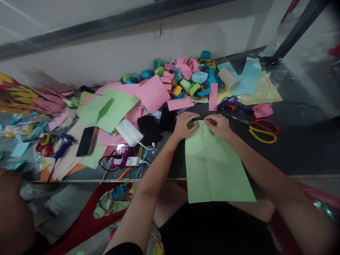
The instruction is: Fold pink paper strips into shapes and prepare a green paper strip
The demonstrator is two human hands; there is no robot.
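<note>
A light green paper sheet [215,166] lies on the dark table [292,156], its near edge hanging over the table's front toward my lap. Its far corners are folded inward to a point. My left hand [183,124] presses the left fold at the sheet's far end, fingers curled down on the paper. My right hand [219,124] presses the right fold beside it, fingers likewise bent onto the paper. Both hands nearly touch at the sheet's top.
Red-and-yellow scissors [262,130] and a blue glue gun [233,103] lie right of my hands. A heap of folded coloured paper pieces [186,76] sits behind. Pink and green sheets, a phone [86,141], a white power bank [130,132] and cables lie left.
</note>
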